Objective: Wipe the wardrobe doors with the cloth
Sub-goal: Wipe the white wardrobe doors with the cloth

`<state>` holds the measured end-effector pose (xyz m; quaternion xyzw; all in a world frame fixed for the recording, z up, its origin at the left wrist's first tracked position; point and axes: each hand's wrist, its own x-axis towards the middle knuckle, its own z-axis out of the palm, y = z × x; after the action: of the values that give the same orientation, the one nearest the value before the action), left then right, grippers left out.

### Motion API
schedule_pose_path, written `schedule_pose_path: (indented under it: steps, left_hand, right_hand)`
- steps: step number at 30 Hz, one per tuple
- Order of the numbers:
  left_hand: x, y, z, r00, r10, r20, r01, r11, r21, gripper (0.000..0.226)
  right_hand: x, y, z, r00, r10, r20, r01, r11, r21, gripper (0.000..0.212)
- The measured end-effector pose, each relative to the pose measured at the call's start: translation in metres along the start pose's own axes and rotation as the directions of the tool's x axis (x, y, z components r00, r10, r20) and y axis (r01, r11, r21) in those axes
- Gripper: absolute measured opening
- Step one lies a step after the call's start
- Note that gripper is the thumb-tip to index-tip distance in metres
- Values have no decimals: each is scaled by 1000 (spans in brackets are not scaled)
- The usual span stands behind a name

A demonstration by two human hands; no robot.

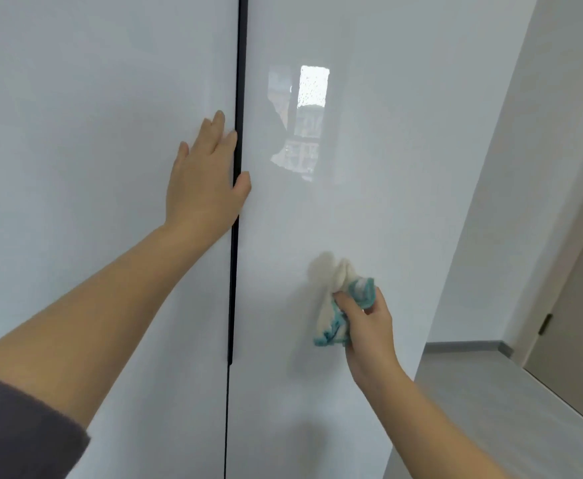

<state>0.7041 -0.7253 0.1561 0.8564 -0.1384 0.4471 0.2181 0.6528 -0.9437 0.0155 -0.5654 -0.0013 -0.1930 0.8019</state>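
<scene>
1. Glossy white wardrobe doors fill the view
2. The cloth, white and teal, sits bunched against the right door; it looks soft, light and limp, probably best held gathered in a fist
3. The right hand grips it, fingers curled round the bundle
4. The left hand presses flat, fingers straight, on the left door beside the dark seam

The wardrobe doors are gleaming smooth and glossy, mirroring a window. The cloth is looking soft and fluffy. The lower-right floor is looking matt.
</scene>
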Motion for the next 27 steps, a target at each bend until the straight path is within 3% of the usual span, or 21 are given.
schedule_pose_path:
  steps: [3, 7, 11, 15, 19, 24, 27]
  left_hand:
    - [-68, 19, 10, 996, -91, -2, 87, 962, -260, 39]
    - [-139, 40, 32, 940, -200, 275, 301, 865, -401, 25]
    - [-161, 62, 45, 824, -270, 499, 539, 646, -541, 15]
    - [-169, 77, 52, 714, -208, 669, 668, 488, -562, 34]
    - [-177, 83, 68, 682, -148, 716, 674, 508, -537, 50]
    - [-174, 91, 84, 710, -175, 682, 655, 521, -548, 36]
    - [-171, 96, 92, 727, -252, 638, 681, 383, -624, 22]
  right_hand:
    - [-22, -4, -3, 984, 176, -25, -163, 949, 269, 25]
    - [-41, -10, -5, 983, 159, -94, -134, 964, 232, 25]
    - [-47, -14, -17, 983, 106, -151, -65, 965, 254, 23]
    - [-52, -8, -33, 978, 50, -202, 5, 965, 263, 19]
    - [-54, 1, -43, 975, 36, -221, 24, 964, 264, 19]
    - [-52, 11, -59, 976, 63, -211, -12, 973, 231, 19]
    - [-52, 16, -64, 976, 98, -196, -48, 969, 244, 23]
